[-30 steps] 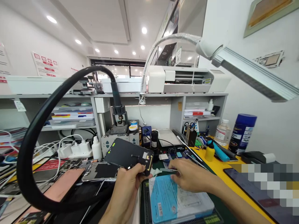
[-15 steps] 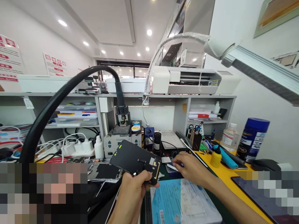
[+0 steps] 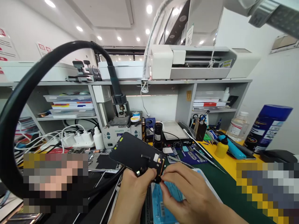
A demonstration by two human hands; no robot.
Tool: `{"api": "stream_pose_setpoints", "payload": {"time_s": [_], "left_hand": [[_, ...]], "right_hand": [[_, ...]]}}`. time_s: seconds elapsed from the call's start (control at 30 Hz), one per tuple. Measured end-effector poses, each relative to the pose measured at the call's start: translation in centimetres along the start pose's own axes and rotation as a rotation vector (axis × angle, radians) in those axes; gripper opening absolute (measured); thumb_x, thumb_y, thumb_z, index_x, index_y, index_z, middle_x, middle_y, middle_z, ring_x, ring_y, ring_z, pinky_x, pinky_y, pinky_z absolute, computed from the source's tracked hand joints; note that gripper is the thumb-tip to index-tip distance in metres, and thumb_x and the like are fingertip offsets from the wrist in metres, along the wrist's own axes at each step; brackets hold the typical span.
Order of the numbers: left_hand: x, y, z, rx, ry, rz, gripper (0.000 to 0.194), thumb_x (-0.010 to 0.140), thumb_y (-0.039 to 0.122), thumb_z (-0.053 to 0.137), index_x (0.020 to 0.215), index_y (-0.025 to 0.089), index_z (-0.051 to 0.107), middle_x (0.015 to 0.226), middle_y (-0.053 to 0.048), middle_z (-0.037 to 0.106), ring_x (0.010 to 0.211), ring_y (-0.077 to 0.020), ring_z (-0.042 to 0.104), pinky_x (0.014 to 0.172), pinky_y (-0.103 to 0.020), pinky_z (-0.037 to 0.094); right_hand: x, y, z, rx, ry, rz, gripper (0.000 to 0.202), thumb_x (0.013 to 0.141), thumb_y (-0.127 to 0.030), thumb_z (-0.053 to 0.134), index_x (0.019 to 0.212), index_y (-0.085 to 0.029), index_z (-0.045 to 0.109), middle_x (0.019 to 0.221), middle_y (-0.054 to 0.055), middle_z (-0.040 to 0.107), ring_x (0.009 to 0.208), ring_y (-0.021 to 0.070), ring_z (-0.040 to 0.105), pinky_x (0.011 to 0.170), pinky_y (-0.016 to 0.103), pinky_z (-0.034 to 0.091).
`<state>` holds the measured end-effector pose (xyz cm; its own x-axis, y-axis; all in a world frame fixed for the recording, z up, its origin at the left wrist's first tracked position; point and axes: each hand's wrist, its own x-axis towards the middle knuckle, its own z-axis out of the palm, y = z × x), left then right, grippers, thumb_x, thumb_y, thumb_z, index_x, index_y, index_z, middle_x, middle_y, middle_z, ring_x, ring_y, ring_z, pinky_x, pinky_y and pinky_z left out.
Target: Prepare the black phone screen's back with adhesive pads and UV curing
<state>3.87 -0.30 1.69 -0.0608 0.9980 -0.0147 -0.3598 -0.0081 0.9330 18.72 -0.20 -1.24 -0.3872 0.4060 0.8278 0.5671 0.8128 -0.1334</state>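
My left hand [image 3: 136,189] grips a black phone screen [image 3: 136,152] by its lower end, thumb on top. The screen is tilted, its back facing up, with small gold and white patches and a short flex cable near the held end. At the lower right corner of the screen, my right hand [image 3: 187,189] has thumb and forefinger pinched together. Whatever lies between those fingertips is too small to make out. Beneath both hands is a blue and white box [image 3: 168,199], partly covered by them.
Behind the screen stand a grey repair station [image 3: 121,135], a black cylindrical bottle [image 3: 158,135] and a flat heating plate [image 3: 174,130]. A thick black hose [image 3: 14,93] arches on the left. Tweezers [image 3: 210,158] lie on the green mat [image 3: 217,183]. A yellow bottle [image 3: 221,148] is at right.
My right hand has come from the mat beyond the box to the corner of the phone screen. My left hand keeps hold of the screen. The view has tilted downward.
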Motion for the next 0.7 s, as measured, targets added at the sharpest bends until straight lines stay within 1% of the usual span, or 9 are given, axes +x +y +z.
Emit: {"api": "stream_pose_setpoints", "payload": {"time_s": [0.07,0.13,0.2,0.27,0.43,0.6,0.63,0.7], "left_hand": [[0.07,-0.17,-0.12,0.072,-0.007,0.024,0.021,0.069,0.02,0.07,0.052,0.017,0.057,0.062,0.002,0.054,0.073,-0.0176,0.053,0.072,-0.028,0.046],[0.14,-0.35,-0.32,0.15,-0.019,0.053,0.02,0.07,0.024,0.07,0.055,0.016,0.061,0.068,0.0,0.058,0.077,-0.0189,0.054,0.076,-0.029,0.046],[0.17,-0.5,-0.5,0.243,-0.025,0.075,0.017,0.073,0.027,0.069,0.062,0.015,0.065,0.073,-0.002,0.06,0.074,-0.0178,0.051,0.072,-0.029,0.046],[0.14,-0.54,-0.55,0.302,-0.032,0.09,0.016,0.075,0.028,0.067,0.067,0.015,0.066,0.072,-0.002,0.06,0.07,-0.0169,0.048,0.068,-0.028,0.045],[0.01,-0.19,-0.31,0.324,-0.043,0.112,0.016,0.073,0.025,0.067,0.061,0.016,0.063,0.068,-0.002,0.06,0.067,-0.0168,0.048,0.062,-0.026,0.045],[-0.07,-0.12,-0.2,0.387,-0.057,0.181,0.009,0.076,0.023,0.064,0.072,0.016,0.068,0.073,-0.002,0.067,0.07,-0.0191,0.055,0.069,-0.027,0.048],[-0.1,-0.16,-0.18,0.391,-0.047,0.196,0.009,0.076,0.023,0.064,0.071,0.017,0.067,0.072,-0.002,0.067,0.07,-0.0191,0.056,0.069,-0.027,0.047],[-0.15,-0.23,-0.17,0.397,-0.025,0.22,0.014,0.076,0.024,0.064,0.063,0.018,0.064,0.064,0.0,0.063,0.068,-0.0188,0.056,0.068,-0.026,0.046]], "right_hand": [[-0.09,0.19,0.02,-0.013,-0.021,-0.007,0.013,0.083,-0.003,0.057,0.089,-0.012,0.064,0.082,0.011,0.065,0.076,0.0211,0.061,0.062,0.032,0.052],[-0.15,0.2,-0.09,-0.027,-0.034,-0.022,0.012,0.084,-0.003,0.057,0.089,-0.011,0.064,0.082,0.011,0.065,0.075,0.0213,0.061,0.062,0.033,0.052],[-0.19,0.09,-0.2,-0.043,-0.044,-0.033,0.012,0.084,-0.003,0.057,0.09,-0.011,0.064,0.083,0.011,0.065,0.075,0.0217,0.061,0.062,0.034,0.053],[-0.22,-0.03,-0.26,-0.062,-0.049,-0.035,0.013,0.084,-0.004,0.057,0.092,-0.011,0.064,0.083,0.011,0.065,0.077,0.0223,0.061,0.062,0.034,0.053],[-0.32,-0.24,-0.1,-0.082,-0.048,-0.037,0.012,0.085,-0.004,0.057,0.092,-0.012,0.064,0.083,0.01,0.065,0.076,0.0221,0.061,0.061,0.034,0.052],[-0.39,-0.27,0.05,-0.091,-0.04,-0.036,0.011,0.086,-0.004,0.057,0.091,-0.012,0.064,0.081,0.01,0.065,0.075,0.022,0.062,0.06,0.033,0.05],[-0.38,-0.25,0.06,-0.094,-0.043,-0.037,0.011,0.086,-0.004,0.057,0.09,-0.012,0.063,0.08,0.01,0.065,0.075,0.022,0.062,0.06,0.033,0.05],[-0.35,-0.22,0.09,-0.102,-0.033,-0.033,0.011,0.086,-0.004,0.057,0.09,-0.012,0.064,0.08,0.01,0.064,0.074,0.0218,0.062,0.059,0.033,0.05]]}}
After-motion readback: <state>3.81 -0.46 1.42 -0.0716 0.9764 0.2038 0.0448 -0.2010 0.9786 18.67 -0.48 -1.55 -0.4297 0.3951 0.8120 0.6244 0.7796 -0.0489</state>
